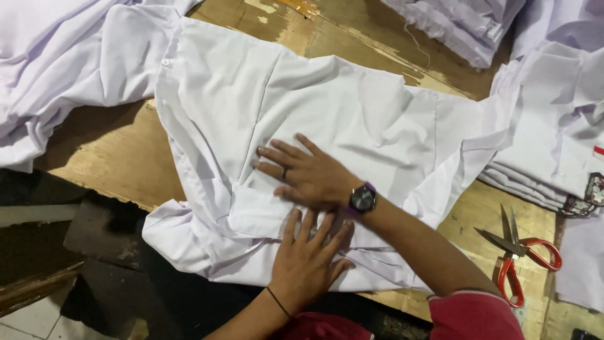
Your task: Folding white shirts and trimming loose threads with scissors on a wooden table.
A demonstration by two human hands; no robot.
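From the head camera, looking down, a white shirt (327, 132) lies spread out on the wooden counter (119, 157). It sits in the middle of the counter, and its near edge hangs a little over the front.

The right hand (308, 175) lies flat on the shirt, palm down. Its grip is spread, with the fingers (280, 153) stretched out and pointing to the left. It is pinching nothing. There is a ring on one finger and a dark watch (363, 199) with a purple strap on the wrist.

The left hand (308, 261) also lies flat on the shirt, just below the right hand. Its grip is spread too, with the fingers pointing up toward the right wrist. The fingertips are just beside the watch. A thin black band (277, 301) goes around the left wrist.

More white cloth (56, 69) is bunched up at the far left. A pile of folded white shirts (553, 132) sits at the right side of the counter. Scissors with red handles (522, 252) lie on the counter near that pile, well apart from both hands. The person has red sleeves (475, 315).
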